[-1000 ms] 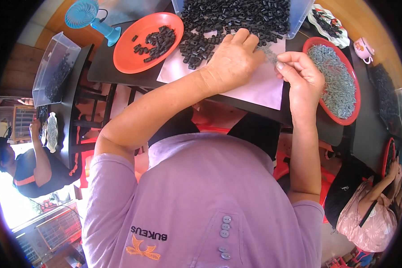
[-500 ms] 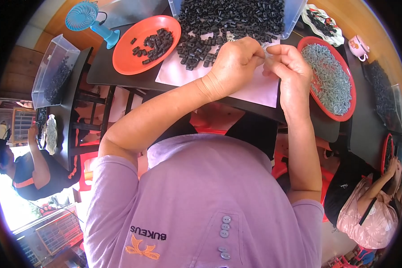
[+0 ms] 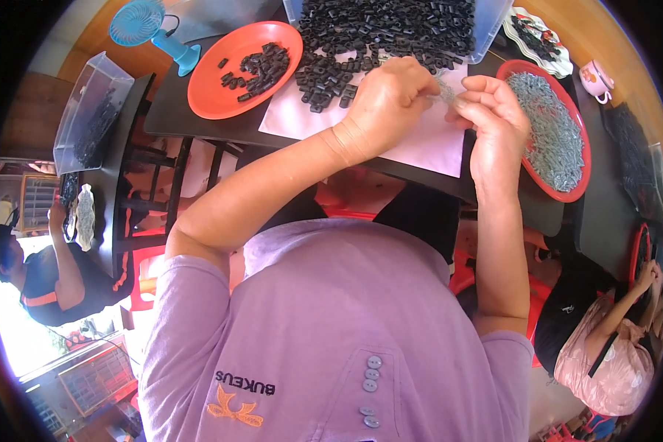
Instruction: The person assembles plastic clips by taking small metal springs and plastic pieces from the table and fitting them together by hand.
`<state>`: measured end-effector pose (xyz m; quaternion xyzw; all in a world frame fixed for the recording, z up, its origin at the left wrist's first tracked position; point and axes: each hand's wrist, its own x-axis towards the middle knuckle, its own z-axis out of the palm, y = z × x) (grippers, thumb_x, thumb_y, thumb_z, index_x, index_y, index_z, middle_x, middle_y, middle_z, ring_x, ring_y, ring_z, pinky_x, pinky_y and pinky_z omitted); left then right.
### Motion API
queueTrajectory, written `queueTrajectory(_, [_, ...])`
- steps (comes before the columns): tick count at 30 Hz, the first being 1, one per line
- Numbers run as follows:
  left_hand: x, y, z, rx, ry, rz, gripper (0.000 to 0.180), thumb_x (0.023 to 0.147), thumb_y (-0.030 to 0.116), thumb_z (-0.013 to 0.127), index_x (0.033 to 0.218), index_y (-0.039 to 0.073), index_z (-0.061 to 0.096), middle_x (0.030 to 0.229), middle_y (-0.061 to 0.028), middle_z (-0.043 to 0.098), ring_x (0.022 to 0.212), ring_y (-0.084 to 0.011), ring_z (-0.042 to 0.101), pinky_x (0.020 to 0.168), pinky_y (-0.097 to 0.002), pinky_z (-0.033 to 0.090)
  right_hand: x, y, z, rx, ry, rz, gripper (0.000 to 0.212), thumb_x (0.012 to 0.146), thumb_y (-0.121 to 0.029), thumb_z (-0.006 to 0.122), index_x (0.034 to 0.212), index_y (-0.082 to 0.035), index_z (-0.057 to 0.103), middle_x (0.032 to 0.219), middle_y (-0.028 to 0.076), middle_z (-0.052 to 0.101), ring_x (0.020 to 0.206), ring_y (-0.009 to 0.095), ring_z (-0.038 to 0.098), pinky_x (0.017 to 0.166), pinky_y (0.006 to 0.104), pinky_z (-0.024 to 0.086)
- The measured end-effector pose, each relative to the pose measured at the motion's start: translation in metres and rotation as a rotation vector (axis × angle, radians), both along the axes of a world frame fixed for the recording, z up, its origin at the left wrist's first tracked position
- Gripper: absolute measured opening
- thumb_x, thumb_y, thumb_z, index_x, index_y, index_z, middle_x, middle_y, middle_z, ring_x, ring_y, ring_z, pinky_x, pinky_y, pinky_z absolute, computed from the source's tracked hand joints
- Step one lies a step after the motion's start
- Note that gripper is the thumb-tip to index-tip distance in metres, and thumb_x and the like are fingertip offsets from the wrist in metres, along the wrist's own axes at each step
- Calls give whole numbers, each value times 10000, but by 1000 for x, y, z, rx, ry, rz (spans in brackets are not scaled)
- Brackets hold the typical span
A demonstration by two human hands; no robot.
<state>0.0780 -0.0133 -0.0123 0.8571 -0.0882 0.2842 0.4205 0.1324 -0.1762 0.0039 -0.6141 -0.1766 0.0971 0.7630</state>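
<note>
My left hand (image 3: pixel 392 99) is closed in a pinch over the pale pink sheet (image 3: pixel 291 121), beside a heap of small black plastic parts (image 3: pixel 328 81). What sits between its fingertips is hidden or too small to name. To its right, my right hand (image 3: pixel 497 118) has its thumb and fingertips curled together, and I cannot make out what they hold. Between the two hands lie a few small silvery pieces (image 3: pixel 446 91), blurred. Closest to my right hand is a red plate (image 3: pixel 585 166) heaped with silvery screw-like pieces (image 3: pixel 545 118).
A clear bin (image 3: pixel 491 33) full of black parts stands at the back. At left are an orange-red plate (image 3: pixel 206 92) with black parts and a blue fan (image 3: pixel 151 29). A patterned dish (image 3: pixel 556 59) and pink cup (image 3: pixel 595 79) stand far right. People work on both sides.
My right hand has moved slightly right, away from my left hand, widening the gap between them. The silvery pieces between them show more. My left hand stays nearly in place.
</note>
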Motion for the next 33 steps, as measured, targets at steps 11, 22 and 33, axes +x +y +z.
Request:
queueTrajectory(11, [-58, 62, 10, 407, -168, 328, 128, 709, -4, 700, 816, 65, 683, 825, -66, 590, 812, -290, 577, 682, -389, 506, -1, -12, -4, 11, -71, 21, 220, 809, 42, 609, 1028, 29, 618, 817, 93, 675, 685, 151, 630, 648, 240, 438])
queueTrajectory(22, [-44, 49, 14, 591, -141, 216, 190, 693, 70, 754, 875, 65, 697, 899, -68, 563, 884, -274, 532, 738, -388, 481, -9, -7, -8, -43, -76, 44, 208, 797, 34, 620, 1004, 20, 623, 794, 86, 662, 671, 141, 617, 636, 238, 421])
queueTrajectory(33, [-5, 40, 4, 745, -118, 243, 140, 684, 119, 748, 813, 97, 700, 861, -30, 572, 902, -242, 540, 763, -393, 450, -10, -11, -8, 9, -58, 32, 198, 784, 76, 617, 973, 18, 635, 782, 65, 661, 649, 116, 609, 617, 227, 453])
